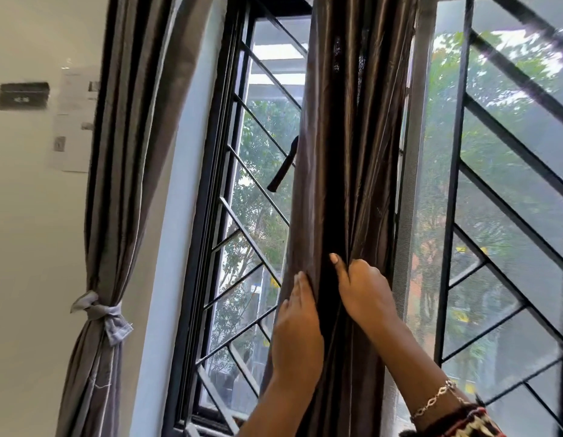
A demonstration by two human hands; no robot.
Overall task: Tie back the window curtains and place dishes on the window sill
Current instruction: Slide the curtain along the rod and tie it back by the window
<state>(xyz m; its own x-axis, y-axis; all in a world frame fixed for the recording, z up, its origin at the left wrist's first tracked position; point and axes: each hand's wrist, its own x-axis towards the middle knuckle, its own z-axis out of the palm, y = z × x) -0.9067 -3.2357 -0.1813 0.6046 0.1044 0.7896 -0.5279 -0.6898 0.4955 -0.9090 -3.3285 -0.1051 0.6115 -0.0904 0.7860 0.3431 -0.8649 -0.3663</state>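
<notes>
A dark brown satin curtain (346,137) hangs gathered in front of the middle of the window. My left hand (297,329) presses flat against its left folds. My right hand (360,288) pinches a bunch of its folds from the right, with the thumb up. On the left, a grey-brown curtain (125,127) is tied back with a pale grey fabric band (105,312) knotted around it. No dishes are in view, and the window sill is hidden below the frame.
A black window frame (204,216) with diagonal security bars (507,197) fills the view. A black window handle (283,171) sticks out left of the middle curtain. A sheer white net (409,234) hangs right of it. Papers and a dark sign (21,95) are on the wall.
</notes>
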